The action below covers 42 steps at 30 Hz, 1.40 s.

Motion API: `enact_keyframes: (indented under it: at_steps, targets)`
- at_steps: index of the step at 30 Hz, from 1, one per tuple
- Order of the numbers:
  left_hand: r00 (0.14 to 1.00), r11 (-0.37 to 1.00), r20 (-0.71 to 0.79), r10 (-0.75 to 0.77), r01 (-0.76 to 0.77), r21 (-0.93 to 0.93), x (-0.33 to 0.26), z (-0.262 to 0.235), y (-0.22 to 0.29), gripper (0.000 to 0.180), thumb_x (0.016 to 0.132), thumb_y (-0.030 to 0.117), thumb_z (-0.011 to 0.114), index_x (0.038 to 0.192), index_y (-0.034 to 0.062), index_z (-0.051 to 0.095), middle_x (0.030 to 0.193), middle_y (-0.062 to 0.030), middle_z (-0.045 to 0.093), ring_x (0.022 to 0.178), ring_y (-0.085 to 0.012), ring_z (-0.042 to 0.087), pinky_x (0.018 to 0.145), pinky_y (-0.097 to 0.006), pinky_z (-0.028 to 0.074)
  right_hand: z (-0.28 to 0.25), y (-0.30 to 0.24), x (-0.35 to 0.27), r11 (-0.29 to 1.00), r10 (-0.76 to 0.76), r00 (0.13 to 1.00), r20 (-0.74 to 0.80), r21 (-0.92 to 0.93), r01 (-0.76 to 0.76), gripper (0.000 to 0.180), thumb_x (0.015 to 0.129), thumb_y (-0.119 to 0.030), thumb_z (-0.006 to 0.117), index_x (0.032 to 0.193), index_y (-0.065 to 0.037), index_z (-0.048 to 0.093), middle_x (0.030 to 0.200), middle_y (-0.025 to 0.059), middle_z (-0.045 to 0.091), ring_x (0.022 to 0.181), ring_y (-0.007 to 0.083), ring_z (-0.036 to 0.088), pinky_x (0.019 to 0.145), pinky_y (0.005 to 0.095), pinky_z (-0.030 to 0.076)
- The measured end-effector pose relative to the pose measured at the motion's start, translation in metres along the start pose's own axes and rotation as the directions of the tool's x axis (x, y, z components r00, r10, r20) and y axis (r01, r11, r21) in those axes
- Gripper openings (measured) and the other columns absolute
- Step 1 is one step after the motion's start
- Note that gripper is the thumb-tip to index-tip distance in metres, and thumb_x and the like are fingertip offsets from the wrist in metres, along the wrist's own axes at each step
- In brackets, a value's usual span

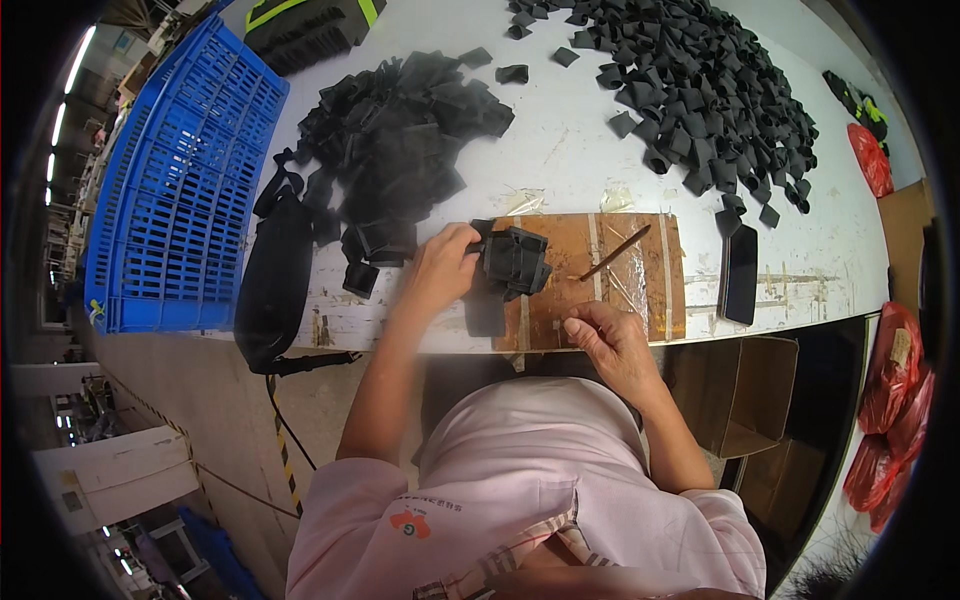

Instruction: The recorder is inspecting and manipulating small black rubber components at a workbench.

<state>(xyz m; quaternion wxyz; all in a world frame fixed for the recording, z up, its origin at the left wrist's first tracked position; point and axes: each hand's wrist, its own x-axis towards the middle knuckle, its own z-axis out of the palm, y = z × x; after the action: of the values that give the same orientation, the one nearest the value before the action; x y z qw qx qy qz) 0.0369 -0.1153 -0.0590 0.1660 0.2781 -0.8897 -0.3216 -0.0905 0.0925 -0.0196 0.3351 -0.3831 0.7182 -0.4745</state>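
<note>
White table [560, 170] carries a brown board [640, 275]; left hand [440, 272] fingers close around a black folded piece [515, 262], right hand [612, 340] loosely curled, empty, just beside it.

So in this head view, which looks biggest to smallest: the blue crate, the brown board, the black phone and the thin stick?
1. Blue crate, clearly largest.
2. Brown board.
3. Black phone.
4. Thin stick, smallest.
The fisheye bends the crate at the rim, but the order holds.
</note>
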Motion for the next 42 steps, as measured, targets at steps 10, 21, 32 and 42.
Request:
enact_keyframes:
  at_steps: [10, 21, 32, 42]
  targets:
    - [0.978, 0.961, -0.186, -0.098, 0.044, -0.272, 0.000, 0.007, -0.004, 0.006, 0.073, 0.003, 0.061, 0.076, -0.0023, 0.058, 0.068, -0.0081, 0.060, 0.058, -0.0163, 0.057, 0.054, -0.026, 0.043, 0.009, -0.019, 0.004, 0.994, -0.097, 0.994, -0.044, -0.062, 0.094, 0.016, 0.079, -0.013, 0.061, 0.085, 0.003, 0.059, 0.064, 0.0113, 0.057, 0.057, 0.0170, 0.055, 0.052, 0.0284, 0.044]
    - [1.000, 0.775, -0.028, 0.013, -0.028, -0.631, -0.040, -0.009, 0.108, 0.015, 0.079, 0.008, 0.063, 0.072, -0.0019, 0.055, 0.064, 0.0023, 0.052, 0.060, -0.0027, 0.043, 0.053, -0.017, 0.038, 0.014, -0.047, 0.010, 0.801, -0.598, 0.736, -0.319, -0.279, 0.530, 0.020, 0.068, 0.000, 0.066, 0.086, 0.000, 0.059, 0.075, 0.0110, 0.053, 0.059, 0.0213, 0.055, 0.049, 0.0288, 0.045]
    - [0.947, 0.070, 0.311, -0.081, 0.316, -0.946, -0.045, -0.005, 0.109, 0.003, 0.074, -0.003, 0.056, 0.074, -0.0028, 0.059, 0.068, -0.0067, 0.059, 0.060, -0.0118, 0.057, 0.054, -0.024, 0.048, 0.007, -0.047, -0.002, 0.938, -0.174, 0.950, -0.258, 0.250, 0.240, 0.007, 0.078, -0.006, 0.059, 0.076, 0.000, 0.056, 0.065, 0.0092, 0.051, 0.058, 0.0194, 0.053, 0.047, 0.0238, 0.041]
    - [0.861, 0.950, -0.474, 0.184, -0.280, -0.140, -0.051, 0.021, 0.130, 0.012, 0.066, -0.009, 0.061, 0.073, -0.0016, 0.056, 0.058, -0.0054, 0.054, 0.051, -0.0051, 0.049, 0.047, -0.021, 0.041, 0.008, -0.044, -0.003, 0.900, -0.435, 0.844, -0.313, -0.137, 0.413, 0.015, 0.072, -0.002, 0.063, 0.086, 0.001, 0.058, 0.072, 0.0116, 0.052, 0.060, 0.0219, 0.055, 0.047, 0.0304, 0.042]
